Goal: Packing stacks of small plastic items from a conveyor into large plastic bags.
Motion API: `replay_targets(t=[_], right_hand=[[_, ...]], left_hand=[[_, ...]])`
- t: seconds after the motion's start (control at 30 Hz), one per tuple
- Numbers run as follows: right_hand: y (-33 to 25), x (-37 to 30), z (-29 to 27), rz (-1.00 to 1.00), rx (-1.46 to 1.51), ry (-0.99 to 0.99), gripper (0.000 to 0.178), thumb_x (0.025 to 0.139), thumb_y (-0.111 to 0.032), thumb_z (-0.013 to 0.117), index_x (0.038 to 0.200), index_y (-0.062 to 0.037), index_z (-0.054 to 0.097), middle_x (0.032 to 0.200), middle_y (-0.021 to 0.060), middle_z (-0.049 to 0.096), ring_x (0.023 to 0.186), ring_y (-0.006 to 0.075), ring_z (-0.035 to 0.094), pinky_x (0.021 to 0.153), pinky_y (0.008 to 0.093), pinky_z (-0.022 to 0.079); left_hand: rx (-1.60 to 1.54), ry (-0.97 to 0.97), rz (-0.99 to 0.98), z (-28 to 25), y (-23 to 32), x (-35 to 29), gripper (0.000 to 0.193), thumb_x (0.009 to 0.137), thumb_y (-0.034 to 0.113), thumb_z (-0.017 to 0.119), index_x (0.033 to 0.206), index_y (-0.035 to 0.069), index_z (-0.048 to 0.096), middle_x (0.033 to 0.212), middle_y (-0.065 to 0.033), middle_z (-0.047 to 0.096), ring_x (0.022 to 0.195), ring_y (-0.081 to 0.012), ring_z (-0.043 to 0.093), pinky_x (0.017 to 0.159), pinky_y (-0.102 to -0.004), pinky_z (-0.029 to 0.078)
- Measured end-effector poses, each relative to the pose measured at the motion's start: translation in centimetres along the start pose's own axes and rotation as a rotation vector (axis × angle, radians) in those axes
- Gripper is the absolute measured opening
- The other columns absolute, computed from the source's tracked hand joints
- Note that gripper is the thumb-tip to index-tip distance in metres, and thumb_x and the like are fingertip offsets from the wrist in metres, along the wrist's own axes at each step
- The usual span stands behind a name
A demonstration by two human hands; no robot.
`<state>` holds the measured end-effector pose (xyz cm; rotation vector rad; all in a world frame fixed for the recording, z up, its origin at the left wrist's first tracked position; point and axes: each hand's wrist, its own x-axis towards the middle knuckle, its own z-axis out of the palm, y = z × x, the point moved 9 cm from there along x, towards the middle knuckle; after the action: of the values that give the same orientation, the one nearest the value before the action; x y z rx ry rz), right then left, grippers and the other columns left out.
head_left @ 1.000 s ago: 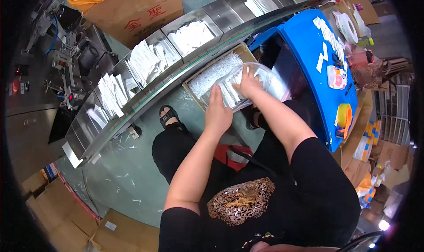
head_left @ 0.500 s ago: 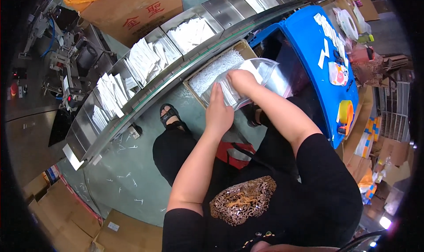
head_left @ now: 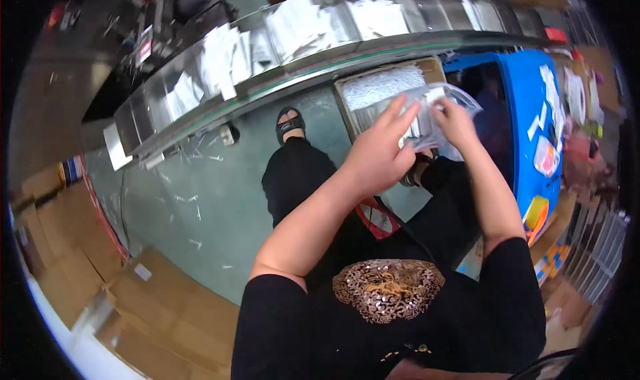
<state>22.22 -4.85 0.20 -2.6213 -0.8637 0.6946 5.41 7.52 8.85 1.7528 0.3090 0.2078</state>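
Lower left: brown cardboard boxes (head_left: 173, 300) stand beside the green floor (head_left: 227, 240). Upper left: dark machinery (head_left: 193, 0), details blurred. From there a metal trough (head_left: 433, 10), divided into compartments, curves across the upper part of the view toward the right. Several of its compartments hold loose white slips (head_left: 230, 53), lying at mixed angles. White scraps (head_left: 197, 208) are scattered on the floor in front of it. One foot, in a black sandal (head_left: 291, 125), rests on the floor near the trough.

At centre, the left hand (head_left: 380, 152) extends over the near side of an open carton (head_left: 435, 68). Its grip is wide: fingers stretched and parted, thumb set away. The fingertips overlap a clear plastic bag (head_left: 461, 97); contact cannot be confirmed. The carton contains a mass of thin white pieces (head_left: 380, 87).

The bag is located between the two hands, partly across the carton. White contents (head_left: 421, 123) show beneath its film. The right hand (head_left: 457, 123) is at the bag's right part, fingers bent and grip narrow; whether it is pinching the film cannot be told.

Far right, a blue plastic panel (head_left: 521, 130) carries white strips (head_left: 539, 123) and a yellow-and-orange item (head_left: 535, 215).
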Motion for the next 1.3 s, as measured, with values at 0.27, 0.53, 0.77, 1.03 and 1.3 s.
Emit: replay_targets(t=[0.27,0.53,0.77,1.03,1.3], right_hand=[[6.1,-14.4,-5.8,-0.197,-0.310,0.197,0.023,0.075,-0.007,0.060,0.097,-0.0032,0.055,0.107,0.0159,0.053,0.101,0.0320,0.050,0.085,0.0368,0.039],[7.9,-15.9,-3.6,0.017,-0.621,0.056,0.039,0.069,-0.016,0.062,0.106,-0.0070,0.053,0.125,0.0131,0.045,0.119,0.0329,0.038,0.099,0.0438,0.026],[9.7,-14.2,-2.9,0.133,-0.665,-0.030,0.038,0.068,-0.018,0.059,0.104,-0.0089,0.054,0.121,0.0116,0.047,0.116,0.0331,0.039,0.098,0.0442,0.027],[9.1,-13.2,-3.3,0.171,-0.711,-0.093,0.039,0.066,-0.019,0.061,0.103,-0.0088,0.054,0.117,0.0116,0.048,0.114,0.0336,0.040,0.096,0.0457,0.029],[8.2,-12.2,-3.1,0.221,-0.740,-0.122,0.038,0.067,-0.022,0.060,0.103,-0.0091,0.055,0.117,0.0105,0.048,0.116,0.0321,0.039,0.098,0.0469,0.027]], left_hand=[[0.174,0.547,-0.663,-18.6,-24.2,-16.3,0.030,0.084,0.020,0.051,0.106,0.001,0.060,0.094,-0.0114,0.063,0.081,-0.0212,0.059,0.076,-0.0294,0.045],[0.727,0.161,-0.867,-16.4,-45.1,-16.6,0.061,0.077,0.026,0.052,0.129,-0.001,0.036,0.137,-0.0200,0.031,0.120,-0.0339,0.037,0.100,-0.0376,0.032],[0.829,-0.125,-0.988,-20.6,-51.2,-10.4,0.050,0.081,0.029,0.049,0.122,0.001,0.045,0.125,-0.0227,0.042,0.114,-0.0328,0.043,0.091,-0.0405,0.040],[0.698,-0.155,-0.842,-13.7,-51.1,-23.7,0.046,0.081,0.027,0.049,0.119,0.001,0.047,0.119,-0.0220,0.046,0.108,-0.0330,0.046,0.087,-0.0401,0.041],[0.555,-0.136,-0.719,-14.7,-55.8,-28.5,0.042,0.082,0.025,0.050,0.116,0.001,0.048,0.112,-0.0212,0.050,0.102,-0.0333,0.049,0.084,-0.0398,0.042]])
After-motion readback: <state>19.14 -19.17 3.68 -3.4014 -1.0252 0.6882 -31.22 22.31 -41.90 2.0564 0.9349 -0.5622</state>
